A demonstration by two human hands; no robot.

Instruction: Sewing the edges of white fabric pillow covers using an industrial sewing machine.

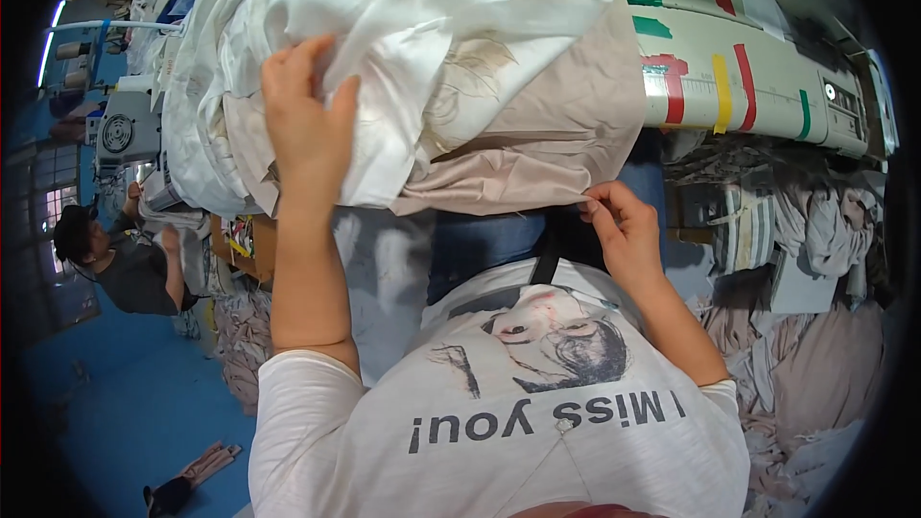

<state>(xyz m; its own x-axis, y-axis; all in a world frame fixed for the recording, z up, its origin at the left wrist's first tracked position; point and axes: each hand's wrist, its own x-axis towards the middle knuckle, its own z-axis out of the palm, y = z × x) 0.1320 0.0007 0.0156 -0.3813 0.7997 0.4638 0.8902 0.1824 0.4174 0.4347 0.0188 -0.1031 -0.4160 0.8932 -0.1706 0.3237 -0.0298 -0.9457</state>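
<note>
My right hand pinches the beige fabric at its lower hem, keeping it taut at the table's near edge; my left hand grips the white cloth (bunched on top), steadying it.

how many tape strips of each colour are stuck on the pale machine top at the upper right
Tape strips on the pale machine top, as far as they show:
red tape strips: 3
green tape strips: 3
yellow tape strip: 1
Total: 7
The cloth pile under the left hand hides the left end of the top, so more may lie there.
</note>
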